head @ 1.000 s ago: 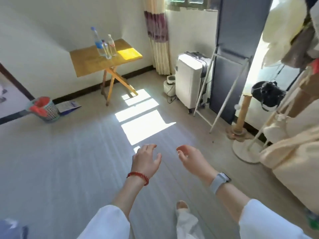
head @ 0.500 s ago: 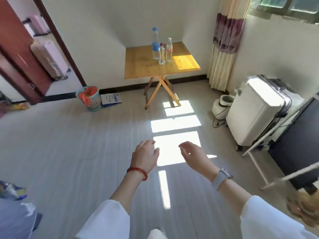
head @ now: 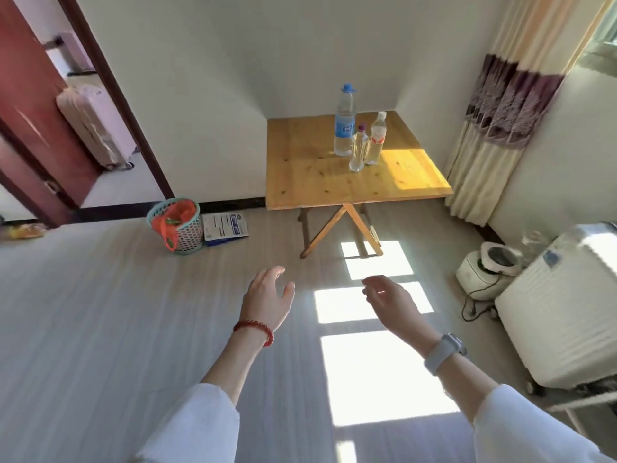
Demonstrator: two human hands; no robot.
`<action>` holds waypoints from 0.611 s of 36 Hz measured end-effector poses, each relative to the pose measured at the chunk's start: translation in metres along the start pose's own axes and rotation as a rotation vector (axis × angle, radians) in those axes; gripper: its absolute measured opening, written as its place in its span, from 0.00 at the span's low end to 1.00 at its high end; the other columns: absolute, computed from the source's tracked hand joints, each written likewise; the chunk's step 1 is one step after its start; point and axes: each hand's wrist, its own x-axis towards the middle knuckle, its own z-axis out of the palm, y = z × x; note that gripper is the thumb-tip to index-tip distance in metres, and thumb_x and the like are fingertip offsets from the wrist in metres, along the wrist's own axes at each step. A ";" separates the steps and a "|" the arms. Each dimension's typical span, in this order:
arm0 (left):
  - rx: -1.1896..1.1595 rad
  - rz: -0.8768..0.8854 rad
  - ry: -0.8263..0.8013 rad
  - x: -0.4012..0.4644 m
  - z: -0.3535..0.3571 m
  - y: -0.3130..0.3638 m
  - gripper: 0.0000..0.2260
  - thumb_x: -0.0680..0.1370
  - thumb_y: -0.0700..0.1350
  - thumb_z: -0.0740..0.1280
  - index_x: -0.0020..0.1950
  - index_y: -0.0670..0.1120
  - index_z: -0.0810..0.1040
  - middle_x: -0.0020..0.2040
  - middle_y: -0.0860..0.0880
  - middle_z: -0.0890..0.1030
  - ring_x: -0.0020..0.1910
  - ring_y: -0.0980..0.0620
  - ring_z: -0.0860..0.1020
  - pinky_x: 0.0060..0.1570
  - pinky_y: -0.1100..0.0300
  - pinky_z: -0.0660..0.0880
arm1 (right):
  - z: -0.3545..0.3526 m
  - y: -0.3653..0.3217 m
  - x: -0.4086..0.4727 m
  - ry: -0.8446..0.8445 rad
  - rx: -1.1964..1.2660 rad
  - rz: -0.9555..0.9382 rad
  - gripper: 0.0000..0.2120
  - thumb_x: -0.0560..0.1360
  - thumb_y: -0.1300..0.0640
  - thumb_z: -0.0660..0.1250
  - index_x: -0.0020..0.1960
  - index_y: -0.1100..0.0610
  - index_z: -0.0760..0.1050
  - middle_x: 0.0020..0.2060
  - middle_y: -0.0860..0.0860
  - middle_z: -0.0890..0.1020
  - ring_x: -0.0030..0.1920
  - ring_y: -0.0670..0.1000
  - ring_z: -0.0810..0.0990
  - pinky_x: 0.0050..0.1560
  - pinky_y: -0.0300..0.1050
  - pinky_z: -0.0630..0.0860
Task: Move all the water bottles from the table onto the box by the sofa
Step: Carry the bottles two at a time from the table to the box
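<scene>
Three water bottles are seen standing upright on the wooden desk [head: 310,182] in the corner of the room. The tall bottle [head: 345,123], with a blue cap and blue label, is placed furthest back. The small bottle [head: 358,148], with a purple cap, is set in front of it, and the medium bottle [head: 376,138], with a white cap and red label, is placed just beside the small one on its right. The three are grouped closely together; whether they touch cannot be told.

The left hand [head: 267,300] is held out above the floor, well apart from the desk, its grip spread loosely with the fingers relaxed and nothing held. A red bracelet [head: 254,330] is worn on its wrist. The right hand [head: 389,300] is raised alongside, its fingers lightly curled and nothing gripped, and a pale watch [head: 442,352] is worn on its wrist.

A mesh basket [head: 177,225] with orange contents is set on the floor by the wall, left of the desk, with a printed packet [head: 225,225] lying just beside it. A white suitcase [head: 564,315] is seen at the right edge, and a striped curtain [head: 500,121] hangs right of the desk.
</scene>
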 end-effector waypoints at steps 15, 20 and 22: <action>-0.062 0.158 -0.096 0.345 0.062 0.036 0.18 0.76 0.48 0.63 0.65 0.46 0.68 0.62 0.45 0.73 0.61 0.48 0.71 0.59 0.56 0.70 | -0.012 0.012 0.330 0.214 0.096 0.143 0.10 0.76 0.59 0.59 0.54 0.57 0.76 0.49 0.57 0.83 0.49 0.57 0.80 0.53 0.53 0.76; -0.055 0.190 -0.164 0.458 0.088 0.058 0.22 0.77 0.49 0.63 0.68 0.46 0.63 0.67 0.45 0.69 0.66 0.48 0.68 0.62 0.55 0.69 | -0.035 0.013 0.441 0.308 0.119 0.199 0.11 0.77 0.58 0.58 0.57 0.56 0.74 0.51 0.56 0.82 0.51 0.56 0.80 0.52 0.47 0.75; -0.068 0.203 -0.173 0.492 0.095 0.066 0.23 0.76 0.50 0.63 0.69 0.46 0.62 0.68 0.45 0.67 0.66 0.48 0.68 0.62 0.54 0.69 | -0.042 0.011 0.472 0.332 0.122 0.213 0.13 0.78 0.57 0.57 0.59 0.57 0.73 0.54 0.56 0.81 0.53 0.56 0.79 0.54 0.48 0.74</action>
